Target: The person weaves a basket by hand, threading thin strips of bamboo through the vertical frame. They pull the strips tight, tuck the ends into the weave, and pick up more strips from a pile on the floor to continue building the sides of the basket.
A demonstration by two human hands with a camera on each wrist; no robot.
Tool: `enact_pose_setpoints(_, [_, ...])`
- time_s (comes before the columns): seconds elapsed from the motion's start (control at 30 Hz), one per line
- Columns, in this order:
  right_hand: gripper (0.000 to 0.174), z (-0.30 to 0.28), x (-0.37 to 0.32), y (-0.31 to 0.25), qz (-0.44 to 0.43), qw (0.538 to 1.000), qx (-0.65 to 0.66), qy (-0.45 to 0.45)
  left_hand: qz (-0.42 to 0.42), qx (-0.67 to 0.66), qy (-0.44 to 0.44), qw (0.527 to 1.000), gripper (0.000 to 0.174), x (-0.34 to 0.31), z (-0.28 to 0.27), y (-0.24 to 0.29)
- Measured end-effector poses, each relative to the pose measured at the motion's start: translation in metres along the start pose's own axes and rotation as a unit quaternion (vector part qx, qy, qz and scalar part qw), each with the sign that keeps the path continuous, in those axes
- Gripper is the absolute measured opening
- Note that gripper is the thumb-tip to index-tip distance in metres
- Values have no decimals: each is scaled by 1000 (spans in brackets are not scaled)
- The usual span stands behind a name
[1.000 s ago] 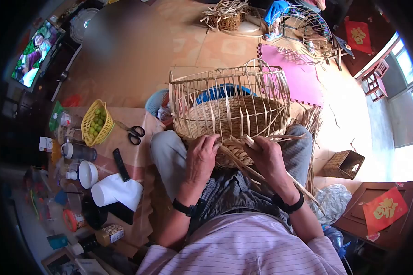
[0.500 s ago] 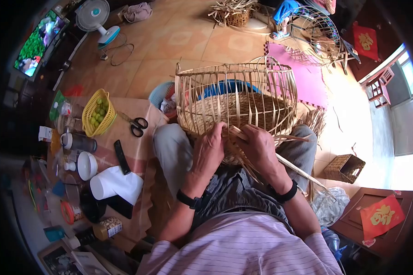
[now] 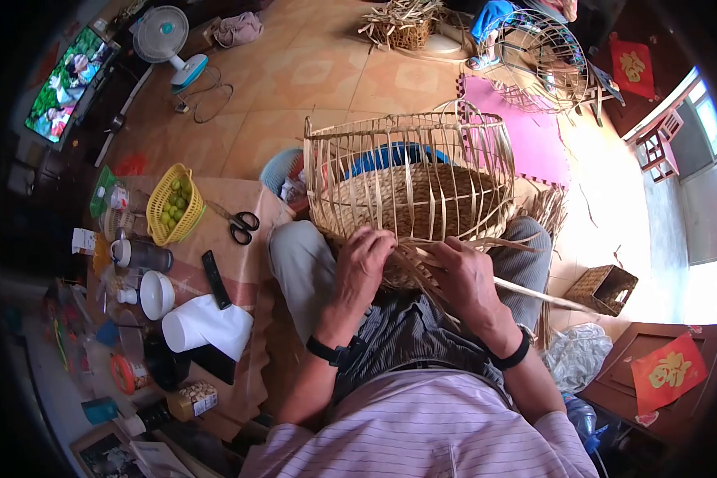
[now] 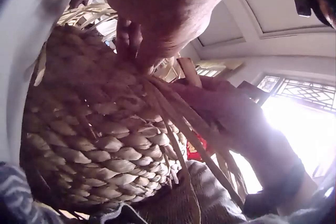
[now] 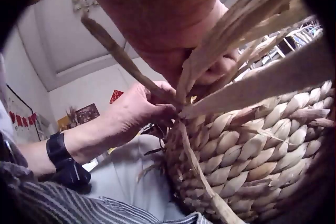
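Note:
A half-woven basket (image 3: 406, 199) lies on its side across the person's lap, its braided body (image 4: 94, 145) near and its bare stakes standing out beyond. At the near edge, the left hand (image 3: 364, 267) pinches flat dried-plant strips (image 5: 181, 100) against the weave between thumb and fingers. Close beside it, the right hand (image 3: 466, 280) grips the same bundle of strips, its fingers curled. Loose strip ends (image 4: 210, 155) hang down between the hands, and one long pale strip (image 3: 550, 298) reaches out to the right past the right wrist.
On the left, a low table (image 3: 239, 199) bears scissors (image 3: 241, 227), a yellow basket of green fruit (image 3: 173, 205), a paper roll (image 3: 207, 327) and a remote (image 3: 215, 279). A small woven box (image 3: 601, 289) stands right. Ahead are a pink mat (image 3: 526, 143), wire-like basket frame (image 3: 542, 64) and fan (image 3: 163, 40).
The hands drew together at the basket's near edge, then moved slightly apart and lower. The long pale strip has swung farther out to the right. The basket shifted slightly right in view.

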State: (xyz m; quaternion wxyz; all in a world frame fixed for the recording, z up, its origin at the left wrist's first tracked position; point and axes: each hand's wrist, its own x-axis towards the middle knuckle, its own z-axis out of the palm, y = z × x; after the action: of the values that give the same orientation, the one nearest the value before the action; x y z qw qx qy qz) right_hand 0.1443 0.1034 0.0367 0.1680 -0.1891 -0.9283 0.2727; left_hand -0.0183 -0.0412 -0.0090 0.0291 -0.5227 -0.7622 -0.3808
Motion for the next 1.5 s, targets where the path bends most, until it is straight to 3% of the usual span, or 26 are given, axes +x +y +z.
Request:
enact_pose_setpoints(0.07, [14,-7,-5,10,-11,999,-40,11,49,21,1,999,17,-3,-2,-1])
enact_pose_setpoints(0.17, [16,-11,-8,24,-14,996,-85,10,0,32,-59,998,18,-5,-4,5])
enact_pose_setpoints(0.27, [22,-18,4,10,-30,997,-74,10,-64,-42,-81,994,24,4,-6,9])
enact_pose_setpoints(0.37, [25,-7,15,9,-68,993,-85,-43,-97,-100,-55,989,29,12,-7,14])
enact_pose_setpoints(0.6, [19,0,14,12,-124,983,-111,-75,-82,-134,-69,985,35,9,3,-8])
enact_pose_setpoints(0.73, [17,4,5,16,-73,988,-89,-99,-86,-120,-100,984,33,11,-3,-10])
enact_pose_setpoints(0.77, [19,12,7,29,-67,995,-68,-28,-91,-122,-102,983,32,11,-3,-8])
enact_pose_setpoints(0.83, [23,10,6,29,-49,994,-92,-16,-92,-133,-112,980,28,10,-2,-9])
enact_pose_setpoints(0.93, [24,-8,-7,0,-18,996,-66,-50,-87,-162,-131,974,24,15,0,-17])
enact_pose_setpoints(1.03, [43,18,-28,-6,-15,994,-91,-61,-101,-192,-144,965,20,15,-1,-17])
enact_pose_setpoints(1.2, [23,37,-33,-1,-43,988,-137,-65,-96,-211,-148,961,19,18,-4,-17])
enact_pose_setpoints(1.3, [24,16,-30,-18,-57,987,-135,-62,-100,-197,-149,964,20,20,-3,-18])
enact_pose_setpoints(1.5, [14,45,-38,7,-45,988,-104,-103,-105,-213,-137,962,18,19,-2,-19])
